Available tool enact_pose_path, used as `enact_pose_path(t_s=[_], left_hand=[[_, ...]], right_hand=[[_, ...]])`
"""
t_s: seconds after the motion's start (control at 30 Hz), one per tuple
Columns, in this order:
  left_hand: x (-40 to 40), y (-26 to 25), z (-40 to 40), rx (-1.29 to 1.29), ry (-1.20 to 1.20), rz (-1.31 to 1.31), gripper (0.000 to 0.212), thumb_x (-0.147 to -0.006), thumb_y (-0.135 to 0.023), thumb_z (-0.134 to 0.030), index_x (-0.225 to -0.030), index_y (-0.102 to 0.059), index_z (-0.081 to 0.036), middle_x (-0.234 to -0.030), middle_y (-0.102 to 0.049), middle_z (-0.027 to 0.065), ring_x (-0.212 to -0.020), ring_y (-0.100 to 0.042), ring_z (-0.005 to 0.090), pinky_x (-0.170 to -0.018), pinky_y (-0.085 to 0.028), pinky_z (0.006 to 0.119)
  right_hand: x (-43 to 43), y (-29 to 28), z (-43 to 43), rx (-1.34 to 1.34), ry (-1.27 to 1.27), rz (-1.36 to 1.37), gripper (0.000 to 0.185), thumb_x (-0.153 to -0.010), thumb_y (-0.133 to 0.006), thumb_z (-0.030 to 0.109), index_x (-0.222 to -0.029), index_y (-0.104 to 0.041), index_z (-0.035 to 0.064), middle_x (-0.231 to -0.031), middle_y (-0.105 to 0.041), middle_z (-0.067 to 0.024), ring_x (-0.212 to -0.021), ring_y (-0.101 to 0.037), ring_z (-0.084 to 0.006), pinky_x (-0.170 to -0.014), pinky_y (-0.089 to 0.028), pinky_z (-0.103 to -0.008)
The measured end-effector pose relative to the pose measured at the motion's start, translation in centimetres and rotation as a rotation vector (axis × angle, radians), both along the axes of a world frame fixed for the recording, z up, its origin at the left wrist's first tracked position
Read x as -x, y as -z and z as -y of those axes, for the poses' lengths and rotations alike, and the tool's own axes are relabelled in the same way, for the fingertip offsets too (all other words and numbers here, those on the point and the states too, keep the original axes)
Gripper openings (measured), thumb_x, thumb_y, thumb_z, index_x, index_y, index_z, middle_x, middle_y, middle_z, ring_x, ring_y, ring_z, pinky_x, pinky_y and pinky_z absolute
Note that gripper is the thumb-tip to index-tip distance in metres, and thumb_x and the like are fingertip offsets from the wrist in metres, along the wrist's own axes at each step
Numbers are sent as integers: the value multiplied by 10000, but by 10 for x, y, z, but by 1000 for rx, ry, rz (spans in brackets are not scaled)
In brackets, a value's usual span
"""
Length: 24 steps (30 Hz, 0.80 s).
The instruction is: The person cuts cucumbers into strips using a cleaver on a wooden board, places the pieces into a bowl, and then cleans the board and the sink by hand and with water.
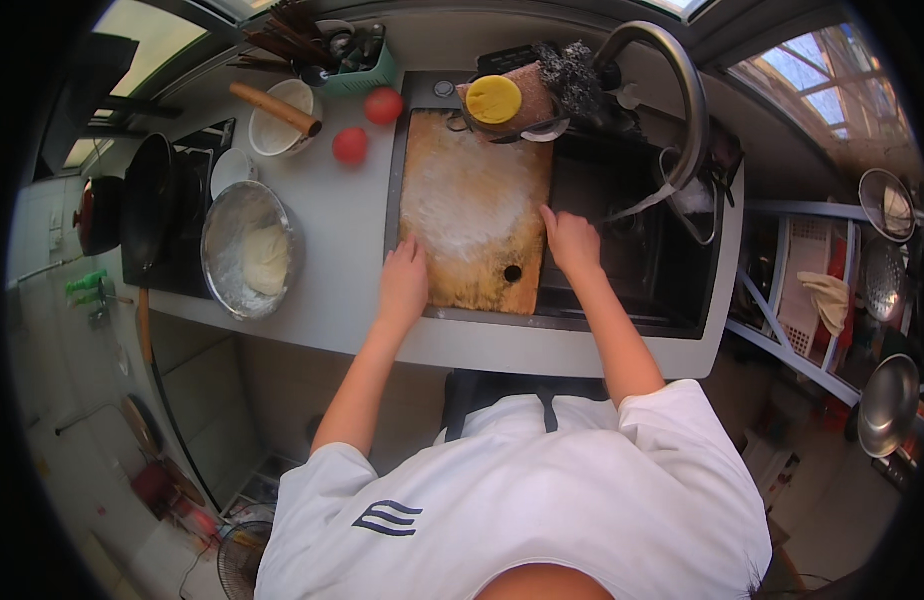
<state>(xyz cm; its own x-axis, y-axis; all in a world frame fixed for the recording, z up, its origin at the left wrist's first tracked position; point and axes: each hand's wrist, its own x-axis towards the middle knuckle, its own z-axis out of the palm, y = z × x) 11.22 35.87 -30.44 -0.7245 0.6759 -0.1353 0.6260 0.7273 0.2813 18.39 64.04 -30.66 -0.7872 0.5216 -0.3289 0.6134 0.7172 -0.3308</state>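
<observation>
A wooden cutting board (473,217) dusted with white flour lies before me, partly over the dark sink. My left hand (404,283) holds its left edge, the fingertips resting by the rim. At the opposite edge is my right hand (574,238), thumb against the wood and the other fingers curled on the sink side, partly hidden. Left of the board stands a metal bowl (223,259) with a lump of pale dough (266,260) in it. Dark stains and a round hole mark the board's near end.
A curved faucet (694,97) runs a thin stream into the sink (619,277). Behind the board sit a yellow sponge (494,99) and a steel-wool scrubber (571,71). Two tomatoes (350,145) and a white bowl (271,139) topped by a rolling pin (274,109) are at back left.
</observation>
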Motion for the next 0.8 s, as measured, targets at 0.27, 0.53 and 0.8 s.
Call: enact_pose_path(t_s=[0.27,0.53,0.8], left_hand=[[-10,-20,-17,-129,-69,124,355,-789,-525,10,-1142,-543,40,-1264,-513,209,-1145,-499,361,-972,-406,435],[-50,-27,-135,-689,-246,791,296,-884,-536,-77,-1159,-588,20,-1133,-637,129,-1038,-605,241,-916,-439,328],[-43,32,-288,-864,-1016,1742,586,-943,-489,-433,-1337,-439,-2,-1248,-550,122,-1150,-500,201,-992,-360,324]], right_hand=[[-28,11,14,243,113,-84,531,-957,-390,364,-767,-656,-55,-783,-617,-288,-776,-601,-456,-735,-481,-504],[-80,53,-44,970,789,-529,356,-973,-465,233,-1202,-540,-29,-993,-661,-154,-907,-655,-215,-726,-519,-294],[-14,58,-38,1066,900,-520,557,-961,-386,444,-1205,-543,-31,-1128,-622,-185,-1043,-590,-239,-857,-452,-324]])
